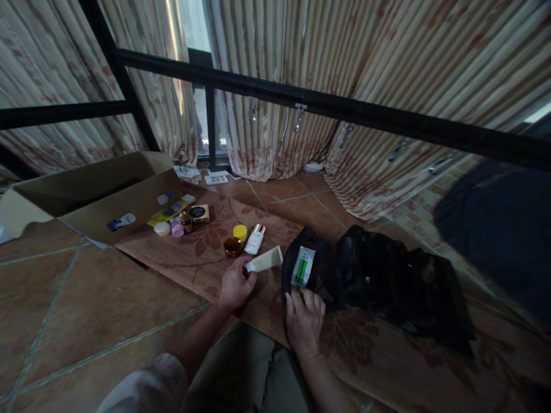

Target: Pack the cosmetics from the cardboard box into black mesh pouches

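Observation:
My left hand (236, 284) is closed on the dark cap end of a cream-coloured squeeze tube (266, 260), whose flat end points right. Just beyond it are a white bottle (254, 241) with a gold cap, a red-gold jar (232, 246) and a yellow-lidded jar (240, 232). Fingers curled, my right hand (305, 321) grips the near rim of a black pouch (321, 252). A white packet with a green label (303, 267) lies at the pouch's mouth, right above these fingers. The pouch's inside is too dark to make out.
An open cardboard box (124, 201) stands at the left. Near it lie a gold-and-black box (198, 213), a white jar (162, 229), a pink jar (177, 228) and a yellow packet (172, 210). A crumpled black plastic bag (404, 287) covers the right side of the patterned bench (172, 252).

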`<move>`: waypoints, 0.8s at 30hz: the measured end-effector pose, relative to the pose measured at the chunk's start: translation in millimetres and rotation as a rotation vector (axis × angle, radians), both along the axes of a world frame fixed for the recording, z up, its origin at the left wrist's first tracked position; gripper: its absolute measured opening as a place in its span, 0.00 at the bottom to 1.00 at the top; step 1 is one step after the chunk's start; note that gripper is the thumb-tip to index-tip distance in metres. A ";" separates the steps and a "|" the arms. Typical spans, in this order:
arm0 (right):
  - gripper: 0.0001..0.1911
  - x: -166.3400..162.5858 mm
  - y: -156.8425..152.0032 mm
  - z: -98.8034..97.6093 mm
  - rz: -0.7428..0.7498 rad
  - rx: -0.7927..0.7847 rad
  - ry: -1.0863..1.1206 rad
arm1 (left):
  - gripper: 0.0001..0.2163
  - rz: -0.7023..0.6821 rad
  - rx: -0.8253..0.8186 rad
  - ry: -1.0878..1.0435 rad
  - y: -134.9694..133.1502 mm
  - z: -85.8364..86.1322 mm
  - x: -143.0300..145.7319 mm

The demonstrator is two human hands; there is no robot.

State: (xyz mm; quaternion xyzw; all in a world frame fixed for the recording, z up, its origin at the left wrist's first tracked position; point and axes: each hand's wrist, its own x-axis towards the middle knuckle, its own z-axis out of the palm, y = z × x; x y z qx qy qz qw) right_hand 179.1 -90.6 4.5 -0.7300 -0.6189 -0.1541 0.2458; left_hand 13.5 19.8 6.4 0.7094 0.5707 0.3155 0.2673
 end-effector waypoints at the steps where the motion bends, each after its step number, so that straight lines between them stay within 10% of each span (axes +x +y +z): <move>1: 0.12 0.0 -0.2 -0.2 -0.001 0.001 -0.001 | 0.17 -0.002 0.000 0.004 0.1 0.3 0.1; 24: 0.12 0.5 0.4 -0.1 0.001 -0.007 0.004 | 0.10 0.033 0.071 0.156 -1.7 4.2 9.6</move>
